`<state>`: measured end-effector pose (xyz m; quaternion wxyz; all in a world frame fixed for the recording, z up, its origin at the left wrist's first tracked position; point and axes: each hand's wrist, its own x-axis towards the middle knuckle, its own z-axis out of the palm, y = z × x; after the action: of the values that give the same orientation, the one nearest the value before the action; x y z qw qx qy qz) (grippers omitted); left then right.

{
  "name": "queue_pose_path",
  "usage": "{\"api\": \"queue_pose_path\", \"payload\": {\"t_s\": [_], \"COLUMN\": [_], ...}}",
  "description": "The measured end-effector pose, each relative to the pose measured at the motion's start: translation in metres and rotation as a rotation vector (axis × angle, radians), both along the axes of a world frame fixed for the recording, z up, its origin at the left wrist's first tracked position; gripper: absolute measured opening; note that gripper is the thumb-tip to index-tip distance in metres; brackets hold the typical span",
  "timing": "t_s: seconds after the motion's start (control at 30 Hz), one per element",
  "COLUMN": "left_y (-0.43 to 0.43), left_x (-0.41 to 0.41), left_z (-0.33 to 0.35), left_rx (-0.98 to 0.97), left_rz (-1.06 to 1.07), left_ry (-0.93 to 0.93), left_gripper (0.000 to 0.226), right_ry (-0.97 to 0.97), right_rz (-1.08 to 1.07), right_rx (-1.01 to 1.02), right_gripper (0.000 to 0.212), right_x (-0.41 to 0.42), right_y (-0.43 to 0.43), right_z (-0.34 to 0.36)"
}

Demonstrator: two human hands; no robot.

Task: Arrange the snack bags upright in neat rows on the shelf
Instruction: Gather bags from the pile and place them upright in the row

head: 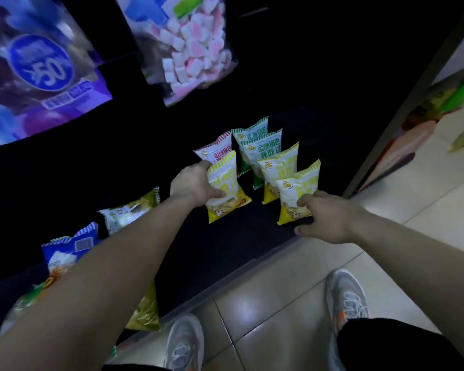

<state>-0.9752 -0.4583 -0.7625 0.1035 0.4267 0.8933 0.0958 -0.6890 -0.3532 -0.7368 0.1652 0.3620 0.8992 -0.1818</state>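
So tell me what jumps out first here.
Bright snack bags stand in rows at the right end of the dark shelf, the left grip holding one yellow bag and the right grip at the front bag. Above are a marshmallow bag and a blurred blue pack.

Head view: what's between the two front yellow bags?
Nothing: in the head view, bare dark shelf separates the left yellow bag, gripped by the left hand, from the right yellow bag, which the right hand touches.
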Motion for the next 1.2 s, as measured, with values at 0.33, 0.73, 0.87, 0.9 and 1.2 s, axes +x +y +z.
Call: {"api": "queue_pose_path", "payload": {"t_s": [0.33, 0.73, 0.87, 0.9, 1.2], "left_y": [0.074, 0.09, 0.085, 0.082, -0.007], "left_x": [-0.032, -0.025, -0.015, -0.013, -0.011], "left_z": [-0.067, -0.088, -0.077, -0.072, 0.024], "left_rx": [0.021, -0.013, -0.041, -0.031, -0.076], "left_rz": [0.042, -0.002, -0.012, -0.011, -0.079], "left_ry": [0.067, 0.188, 0.225, 0.226, 0.156], "left_gripper": [0.09, 0.086, 0.086, 0.086, 0.08], "right_ry": [-0.099, -0.093, -0.097, -0.091, 0.037], "right_rz": [0.048, 0.07, 0.087, 0.087, 0.168], "right_rx": [-0.015, -0.017, -0.004, 0.002, 0.08], "right_gripper": [0.066, 0.065, 0.063, 0.063, 0.059], "right_x": [-0.023, -0.041, -0.041, -0.041, -0.075], "right_y": [-0.004, -0.007, -0.009, -0.01, -0.035], "right_z": [-0.012, -0.02, -0.018, -0.017, 0.018]}}
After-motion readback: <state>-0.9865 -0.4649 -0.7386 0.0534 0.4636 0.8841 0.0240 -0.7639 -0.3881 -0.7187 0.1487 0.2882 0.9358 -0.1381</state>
